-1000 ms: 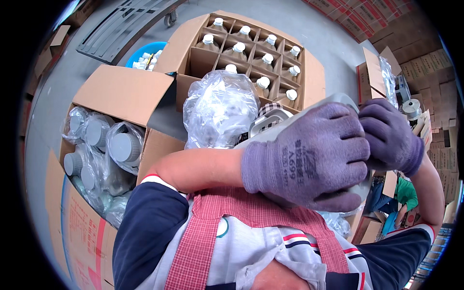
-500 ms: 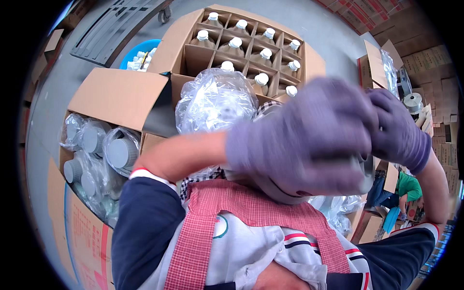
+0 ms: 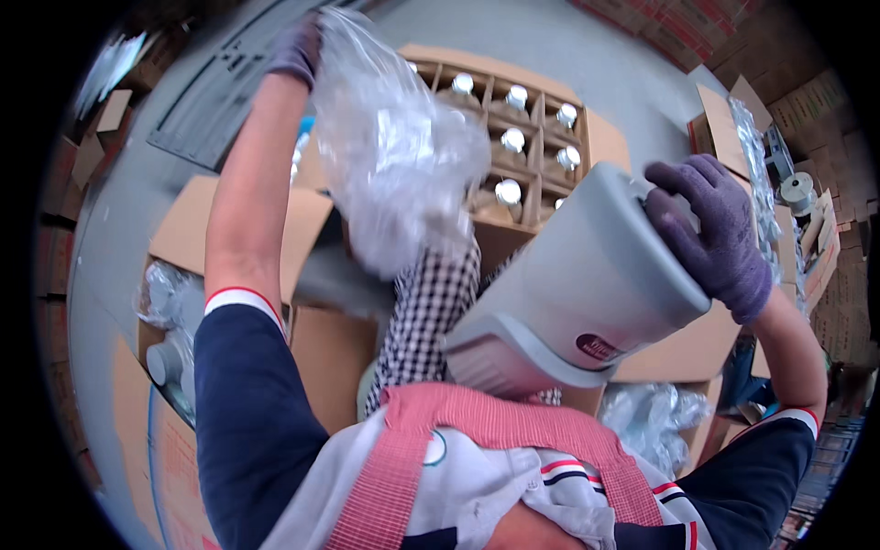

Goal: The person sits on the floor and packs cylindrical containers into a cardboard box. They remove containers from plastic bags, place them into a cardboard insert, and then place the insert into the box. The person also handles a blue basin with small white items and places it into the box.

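Note:
My left hand [image 3: 297, 53], in a purple-grey work glove, is raised at the upper left. Its fingers are closed on the top of a crumpled clear plastic bag [image 3: 390, 137], which hangs blurred by motion. A large grey plastic container [image 3: 568, 275] with a dark oval label lies tilted across my lap, its wide end towards the right. My right hand [image 3: 710, 234], gloved alike, grips that end with bent fingers; part of the grip is hidden behind the rim. Bag and container are apart.
Ahead stands an open carton [image 3: 610, 151] with cardboard dividers and several white-capped bottles [image 3: 512, 142]. A left carton [image 3: 307, 225] contains bagged grey containers [image 3: 165, 362]. Crumpled clear plastic [image 3: 651, 417] fills a carton at my right. A dark pallet [image 3: 197, 115] lies on the floor.
My left hand has swung from beside the right hand to the far upper left, drawing the bag away. The grey container now shows fully, tilted up under my right hand.

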Available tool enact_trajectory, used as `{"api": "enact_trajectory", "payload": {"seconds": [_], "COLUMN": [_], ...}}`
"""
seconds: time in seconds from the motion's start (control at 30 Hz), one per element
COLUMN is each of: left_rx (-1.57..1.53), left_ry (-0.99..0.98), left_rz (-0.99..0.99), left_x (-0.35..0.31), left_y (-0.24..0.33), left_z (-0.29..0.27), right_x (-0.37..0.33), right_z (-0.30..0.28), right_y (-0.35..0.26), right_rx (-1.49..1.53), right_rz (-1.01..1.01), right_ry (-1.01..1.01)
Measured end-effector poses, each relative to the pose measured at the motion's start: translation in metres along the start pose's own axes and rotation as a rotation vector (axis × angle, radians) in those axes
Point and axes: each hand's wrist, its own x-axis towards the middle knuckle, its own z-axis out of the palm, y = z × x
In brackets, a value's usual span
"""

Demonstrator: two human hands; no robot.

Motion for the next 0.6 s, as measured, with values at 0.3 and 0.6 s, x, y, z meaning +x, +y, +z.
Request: {"api": "enact_trajectory", "payload": {"seconds": [0.3, 0.6], "left_rx": [1.145, 0.019], "left_ry": [-0.384, -0.352], "left_rz": [1.072, 0.442], "left_x": [-0.18, -0.255], "left_y": [-0.012, -0.138], "left_z": [0.229, 0.157], "right_x": [0.118, -0.013], "right_z": [0.08, 0.13], "right_y": [0.073, 0.096], "right_rx": [1.506, 1.115], "right_rz": [0.362, -0.167], "right_ry": [0.277, 0.636]}}
